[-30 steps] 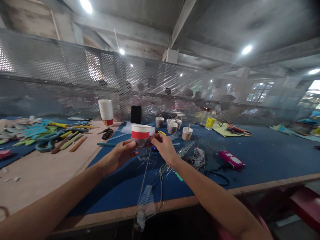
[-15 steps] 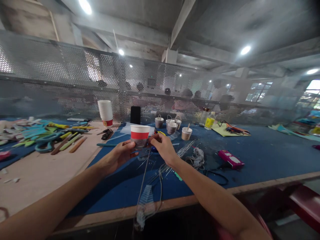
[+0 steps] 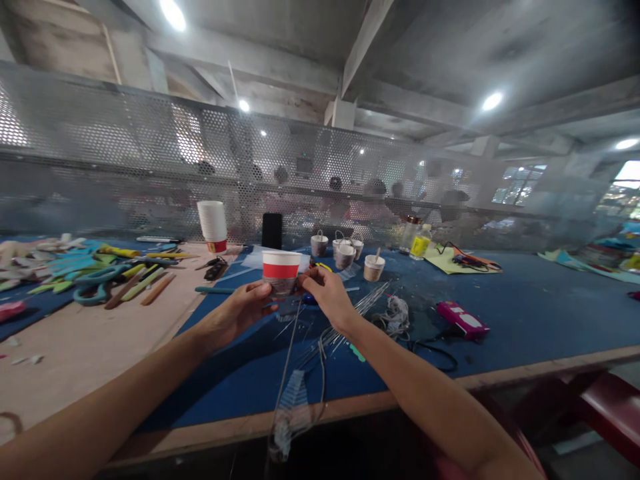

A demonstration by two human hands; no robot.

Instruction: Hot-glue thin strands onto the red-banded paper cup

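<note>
My left hand [image 3: 240,312] holds the lower part of a white paper cup with a red band [image 3: 281,267], upright just above the blue table mat [image 3: 525,313]. My right hand [image 3: 325,297] is closed in a pinch against the cup's right side, gripping the top end of a thin wire [image 3: 287,360] that runs down toward the table's front edge. A strip of clear tape or mesh [image 3: 291,410] hangs at the wire's lower end. Loose thin wires [image 3: 350,320] lie on the mat just right of my right wrist.
A stack of paper cups [image 3: 212,225] and a black phone [image 3: 271,230] stand at the back. Several small wrapped cups [image 3: 345,253], bottles [image 3: 420,241], a pink tool [image 3: 460,319] with a black cord, and white string lie right. Scissors and coloured sticks [image 3: 100,277] lie left. A perforated metal screen [image 3: 125,167] backs the table.
</note>
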